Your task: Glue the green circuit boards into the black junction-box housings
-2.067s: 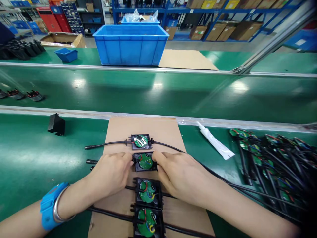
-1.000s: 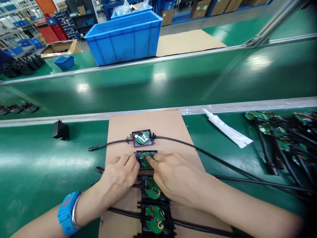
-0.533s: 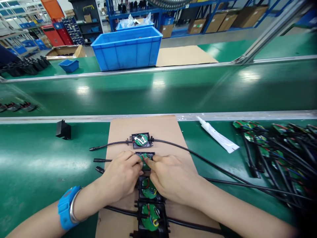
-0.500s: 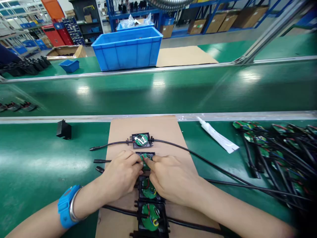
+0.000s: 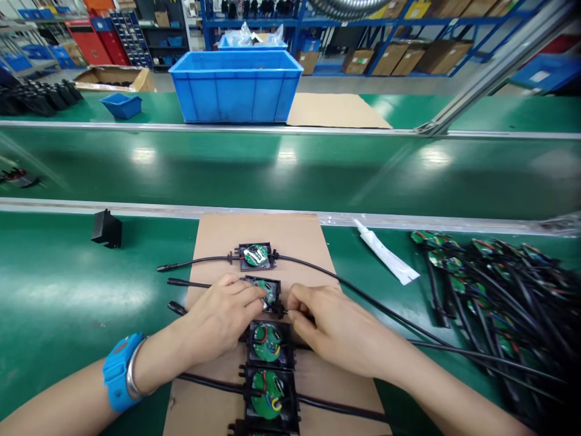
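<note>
Several black square housings with round green circuit boards lie in a column on a brown cardboard sheet, each with black cables out both sides. My left hand presses its fingertips onto the second housing from the far end, tilting it. My right hand pinches the black cable where it leaves that housing's right side. The farthest housing lies untouched just beyond. Two more housings sit nearer me. A blue wristband is on my left wrist.
A white tube lies right of the cardboard. A heap of green boards with black cables fills the right side. A small black block sits at left. Beyond the green conveyor belt stand a blue crate and a small blue tray.
My right hand slid off the top of the second housing to its right side and now pinches the cable there. The left hand stays on the housing. The view shifted slightly.
</note>
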`<state>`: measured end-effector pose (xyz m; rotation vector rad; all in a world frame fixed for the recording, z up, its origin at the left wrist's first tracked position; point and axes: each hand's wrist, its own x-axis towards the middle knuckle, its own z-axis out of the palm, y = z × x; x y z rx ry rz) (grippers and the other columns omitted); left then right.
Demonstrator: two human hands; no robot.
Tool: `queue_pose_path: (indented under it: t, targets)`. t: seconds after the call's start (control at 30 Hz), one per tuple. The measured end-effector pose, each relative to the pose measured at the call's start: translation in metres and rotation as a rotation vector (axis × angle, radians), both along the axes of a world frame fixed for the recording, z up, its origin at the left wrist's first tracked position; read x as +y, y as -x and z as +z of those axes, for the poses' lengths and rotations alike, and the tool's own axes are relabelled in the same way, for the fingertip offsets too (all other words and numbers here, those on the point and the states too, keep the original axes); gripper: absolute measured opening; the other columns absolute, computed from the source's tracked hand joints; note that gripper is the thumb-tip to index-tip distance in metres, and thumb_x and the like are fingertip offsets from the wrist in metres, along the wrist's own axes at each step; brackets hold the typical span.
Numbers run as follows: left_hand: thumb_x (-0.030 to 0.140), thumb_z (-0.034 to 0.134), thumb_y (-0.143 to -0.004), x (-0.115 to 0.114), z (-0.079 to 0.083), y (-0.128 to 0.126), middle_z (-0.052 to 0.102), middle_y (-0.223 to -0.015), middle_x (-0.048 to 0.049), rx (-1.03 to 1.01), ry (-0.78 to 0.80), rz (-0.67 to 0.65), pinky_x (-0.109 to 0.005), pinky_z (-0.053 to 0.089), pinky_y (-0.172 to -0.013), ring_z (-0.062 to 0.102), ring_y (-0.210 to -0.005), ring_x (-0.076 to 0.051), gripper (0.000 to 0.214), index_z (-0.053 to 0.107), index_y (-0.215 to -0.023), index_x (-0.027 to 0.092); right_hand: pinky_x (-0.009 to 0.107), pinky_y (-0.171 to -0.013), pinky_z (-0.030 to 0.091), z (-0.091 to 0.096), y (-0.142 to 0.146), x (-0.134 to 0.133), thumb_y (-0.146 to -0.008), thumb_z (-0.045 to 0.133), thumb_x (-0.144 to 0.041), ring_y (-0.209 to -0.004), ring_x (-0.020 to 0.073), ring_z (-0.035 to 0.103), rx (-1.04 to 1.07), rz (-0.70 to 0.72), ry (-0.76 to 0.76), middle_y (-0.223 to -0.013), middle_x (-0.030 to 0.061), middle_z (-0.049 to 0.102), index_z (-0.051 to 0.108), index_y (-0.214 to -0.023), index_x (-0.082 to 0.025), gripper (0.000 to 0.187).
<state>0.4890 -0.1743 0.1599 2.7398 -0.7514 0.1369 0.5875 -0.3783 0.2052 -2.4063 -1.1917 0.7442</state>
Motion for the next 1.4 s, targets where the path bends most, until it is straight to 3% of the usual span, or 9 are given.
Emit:
queue_pose_path:
  t: [0.1,0.33,0.6,0.73,0.83,1.0,1.13,1.27,1.4]
  targets:
    - [0.004,0.039,-0.090,-0.003,-0.003,0.002,0.061,-0.124,-0.0077,-0.036,0.004,0.028,-0.036,0.035,-0.096,0.055,-0.111,-0.021,0.029,0.055,-0.112,0.013,0.028,-0.056,0.031,-0.004,0.004,0.003,-0.085,0.042,-0.017,-0.060,0.0134,0.047,-0.016,0.032,-0.018,-0.068,0.0014,0.056,0.047,-0.073,-0.020,0.014]
    - [0.005,0.035,-0.093,-0.007,-0.008,0.004,0.062,-0.121,-0.0073,-0.052,0.009,0.047,-0.036,0.036,-0.095,0.056,-0.109,-0.019,0.026,0.057,-0.103,0.014,0.029,-0.058,0.035,-0.039,0.006,0.001,-0.091,0.032,-0.021,-0.061,0.0153,0.049,-0.158,-0.031,-0.281,-0.070,0.0033,0.053,0.040,-0.079,-0.020,0.015]
    - [0.003,0.040,-0.085,-0.010,0.001,0.001,0.062,-0.113,-0.0073,0.015,-0.027,0.045,-0.036,0.040,-0.085,0.056,-0.099,-0.021,0.048,0.044,-0.131,0.015,0.030,-0.055,0.030,-0.042,0.001,0.002,-0.087,0.033,-0.012,-0.059,0.0158,0.051,-0.254,0.088,-0.110,-0.070,0.0031,0.054,0.040,-0.079,-0.020,0.014]
    - [0.006,0.049,-0.073,-0.015,0.006,-0.005,0.061,-0.103,-0.0069,0.096,-0.076,0.065,-0.038,0.041,-0.080,0.054,-0.091,-0.024,0.049,0.052,-0.121,0.014,0.032,-0.053,0.021,-0.041,0.003,0.010,-0.079,0.039,-0.005,-0.058,0.0181,0.053,-0.461,0.168,-0.001,-0.073,0.0056,0.059,0.049,-0.080,-0.019,0.016]
    - [0.006,0.050,-0.069,-0.016,0.006,-0.006,0.060,-0.104,-0.0068,0.127,-0.074,0.079,-0.039,0.041,-0.081,0.053,-0.091,-0.024,0.051,0.054,-0.119,0.015,0.032,-0.053,0.022,-0.043,0.005,0.008,-0.079,0.041,-0.003,-0.061,0.0189,0.054,-0.536,0.160,-0.020,-0.075,0.0061,0.059,0.053,-0.081,-0.018,0.019]
    - [0.004,0.049,-0.071,-0.011,0.003,-0.001,0.059,-0.114,-0.0069,0.135,-0.061,0.075,-0.039,0.041,-0.088,0.053,-0.100,-0.023,0.061,0.047,-0.131,0.016,0.031,-0.067,0.038,-0.048,0.003,-0.004,-0.092,0.042,-0.016,-0.074,0.0183,0.052,-0.443,0.058,-0.240,-0.079,0.0062,0.056,0.057,-0.079,-0.017,0.020]
    - [0.004,0.047,-0.073,-0.012,0.001,-0.003,0.060,-0.113,-0.0088,0.094,-0.110,0.049,-0.040,0.041,-0.088,0.053,-0.098,-0.023,0.060,0.045,-0.132,0.012,0.033,-0.073,0.041,-0.055,0.001,-0.004,-0.093,0.039,-0.017,-0.081,0.0195,0.049,-0.323,0.001,-0.396,-0.084,0.0081,0.055,0.059,-0.087,-0.015,0.021]
    - [0.003,0.044,-0.078,-0.019,0.002,-0.004,0.062,-0.105,-0.0094,0.066,-0.175,0.043,-0.040,0.041,-0.085,0.055,-0.092,-0.023,0.051,0.048,-0.128,0.009,0.033,-0.070,0.040,-0.061,0.000,-0.001,-0.092,0.037,-0.013,-0.078,0.0192,0.046,-0.306,0.024,-0.456,-0.079,0.0076,0.054,0.058,-0.080,-0.016,0.025]
    - [0.009,0.048,-0.080,-0.021,0.015,0.004,0.062,-0.101,-0.0092,0.100,-0.135,0.041,-0.040,0.042,-0.082,0.055,-0.088,-0.023,0.048,0.049,-0.127,0.010,0.032,-0.070,0.040,-0.046,-0.006,-0.006,-0.091,0.041,-0.013,-0.077,0.0181,0.048,-0.240,0.101,-0.417,-0.078,0.0057,0.055,0.059,-0.079,-0.016,0.022]
